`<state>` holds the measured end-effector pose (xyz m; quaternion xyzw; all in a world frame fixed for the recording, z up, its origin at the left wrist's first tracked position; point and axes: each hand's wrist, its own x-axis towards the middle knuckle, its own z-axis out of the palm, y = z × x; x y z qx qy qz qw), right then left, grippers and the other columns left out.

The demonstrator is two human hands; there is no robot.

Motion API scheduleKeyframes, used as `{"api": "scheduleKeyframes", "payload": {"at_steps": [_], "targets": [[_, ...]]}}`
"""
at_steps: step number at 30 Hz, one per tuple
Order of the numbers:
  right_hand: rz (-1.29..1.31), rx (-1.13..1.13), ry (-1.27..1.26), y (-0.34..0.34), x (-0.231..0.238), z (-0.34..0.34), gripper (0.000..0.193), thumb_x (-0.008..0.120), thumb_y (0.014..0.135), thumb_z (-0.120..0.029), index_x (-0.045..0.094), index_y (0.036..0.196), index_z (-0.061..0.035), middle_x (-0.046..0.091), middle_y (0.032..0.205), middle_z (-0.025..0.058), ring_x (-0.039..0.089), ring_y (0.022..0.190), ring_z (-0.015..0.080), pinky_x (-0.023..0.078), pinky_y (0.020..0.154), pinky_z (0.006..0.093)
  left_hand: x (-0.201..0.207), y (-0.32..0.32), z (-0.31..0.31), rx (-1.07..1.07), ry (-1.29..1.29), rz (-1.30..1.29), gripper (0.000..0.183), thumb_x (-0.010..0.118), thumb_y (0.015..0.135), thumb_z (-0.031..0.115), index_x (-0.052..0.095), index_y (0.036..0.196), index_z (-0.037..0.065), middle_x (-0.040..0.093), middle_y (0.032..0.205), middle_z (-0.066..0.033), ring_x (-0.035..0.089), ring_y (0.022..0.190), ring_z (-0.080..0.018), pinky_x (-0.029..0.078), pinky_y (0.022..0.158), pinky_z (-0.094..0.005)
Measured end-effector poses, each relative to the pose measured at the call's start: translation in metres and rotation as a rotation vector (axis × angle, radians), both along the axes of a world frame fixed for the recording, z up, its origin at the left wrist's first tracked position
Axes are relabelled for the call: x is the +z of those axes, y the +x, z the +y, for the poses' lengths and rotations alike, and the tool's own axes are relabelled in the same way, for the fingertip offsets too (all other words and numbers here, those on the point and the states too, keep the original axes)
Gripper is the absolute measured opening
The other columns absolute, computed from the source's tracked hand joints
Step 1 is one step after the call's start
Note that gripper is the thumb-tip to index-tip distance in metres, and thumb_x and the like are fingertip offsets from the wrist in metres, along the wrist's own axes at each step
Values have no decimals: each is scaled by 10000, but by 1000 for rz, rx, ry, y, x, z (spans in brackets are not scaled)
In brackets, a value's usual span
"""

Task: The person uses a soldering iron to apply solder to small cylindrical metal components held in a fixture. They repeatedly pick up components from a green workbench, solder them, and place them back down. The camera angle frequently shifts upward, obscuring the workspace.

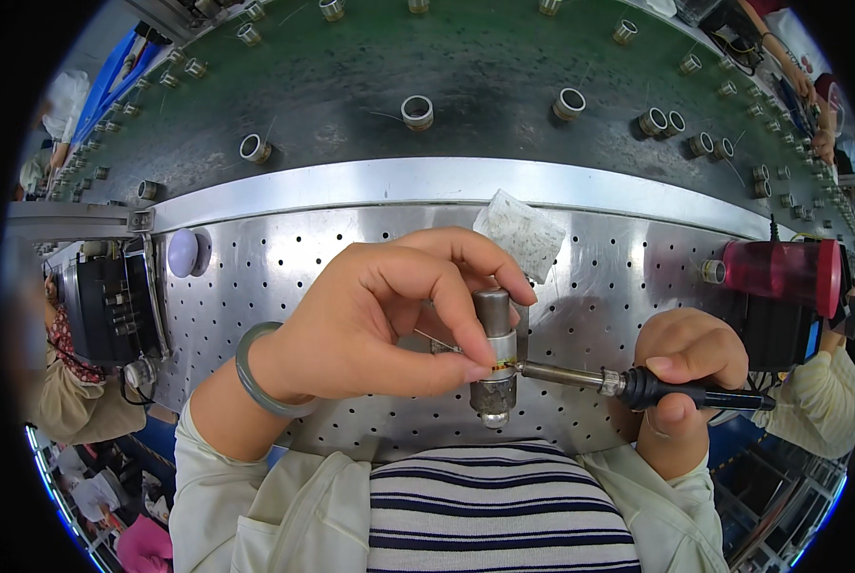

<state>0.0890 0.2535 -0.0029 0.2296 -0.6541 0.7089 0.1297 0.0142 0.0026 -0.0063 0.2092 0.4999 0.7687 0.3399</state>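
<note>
Head-worn fisheye view, looking down past the wearer's striped shirt onto the perforated metal desk; left hand and right hand lie near the lens, green conveyor belt farther off.

Left forearm slanting inward; left grip arched, thumb and index tips close together; right grip curled.

Seeing a dark green belt curving across the top, bordered by a pale metal rail. Noticing a round lavender object on the perforated metal worktop, near a black device. Also spotting a whitish pad overlapping the rail's near edge, and a translucent red cylinder toward the right.
</note>
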Motion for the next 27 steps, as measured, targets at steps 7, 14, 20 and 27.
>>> {"api": "scheduleKeyframes", "payload": {"at_steps": [7, 14, 20, 27], "targets": [[5, 24, -13, -2, 0, 2, 256, 765, 689, -106, 600, 821, 39, 568, 581, 91, 524, 426, 171, 393, 410, 253, -1, -1, 0, -10, 7, 8, 153, 722, 627, -72, 659, 714, 37, 559, 1059, -181, 576, 943, -254, 468, 864, -370], [-12, 45, -6, -3, -2, 5, 263, 778, 667, -105, 603, 809, 32, 577, 589, 95, 534, 434, 178, 405, 417, 252, -2, -1, 1, -12, 12, -1, 153, 724, 628, -70, 660, 718, 36, 558, 1061, -181, 576, 941, -254, 468, 860, -364], [-8, 47, 39, -4, -1, 7, 269, 785, 663, -129, 608, 801, 19, 581, 594, 92, 543, 452, 183, 410, 426, 254, -4, -3, 1, -33, 36, 28, 168, 730, 623, -63, 665, 749, 28, 555, 1069, -182, 576, 945, -250, 471, 851, -346], [5, 75, 72, -6, -1, 12, 270, 787, 660, -131, 612, 805, 17, 582, 599, 91, 544, 460, 189, 411, 430, 257, 5, -9, 3, -67, 70, -249, 431, 681, 712, 7, 560, 1118, -70, 577, 1068, -205, 579, 966, -232, 481, 732, -241]]}}
